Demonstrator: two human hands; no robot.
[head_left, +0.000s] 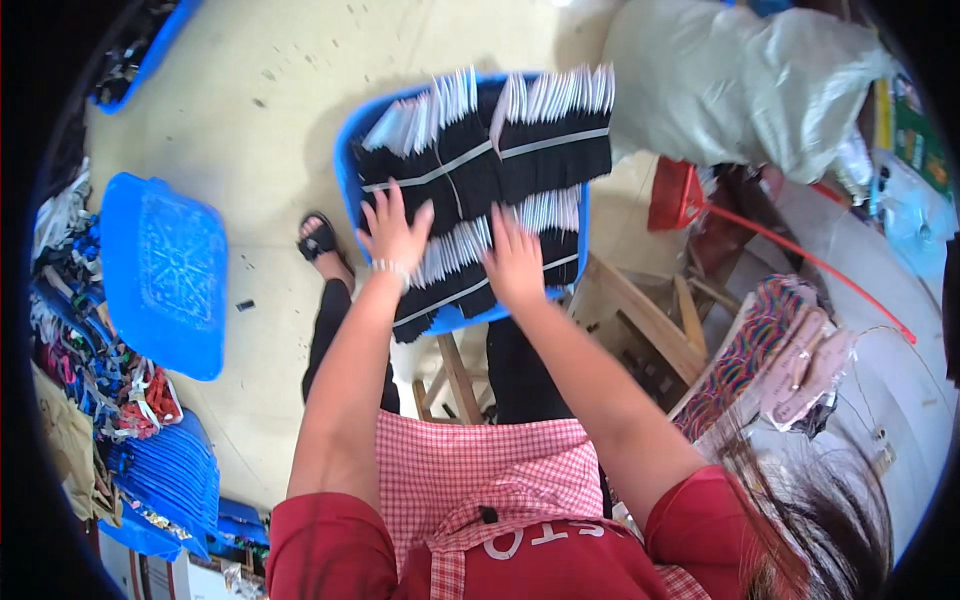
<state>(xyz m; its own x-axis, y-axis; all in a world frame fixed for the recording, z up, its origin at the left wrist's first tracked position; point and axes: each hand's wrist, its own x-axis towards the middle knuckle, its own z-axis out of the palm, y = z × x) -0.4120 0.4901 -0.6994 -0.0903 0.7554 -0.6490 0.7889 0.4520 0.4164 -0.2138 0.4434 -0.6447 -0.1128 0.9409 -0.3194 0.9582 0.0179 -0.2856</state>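
Note:
A blue plastic basket [350,170] stands in front of me, packed with bundles of black, cloth-like pieces [550,160]. White tags or cards [555,98] fan out along the far edge of each bundle, and pale bands run across them. My left hand [397,232] lies on the bundles at the left with its fingers spread, a pale bracelet at the wrist. Resting on the nearer bundle's white tags, my right hand [515,255] has its fingers stretched forward. Neither hand grips anything that I can see.
A blue lid [165,275] lies on the floor at left, beside heaps of colourful straps [75,340]. Wooden stool legs [645,315] stand near the basket's right. A large pale sack [730,85] and a red long-handled dustpan [675,195] are at far right.

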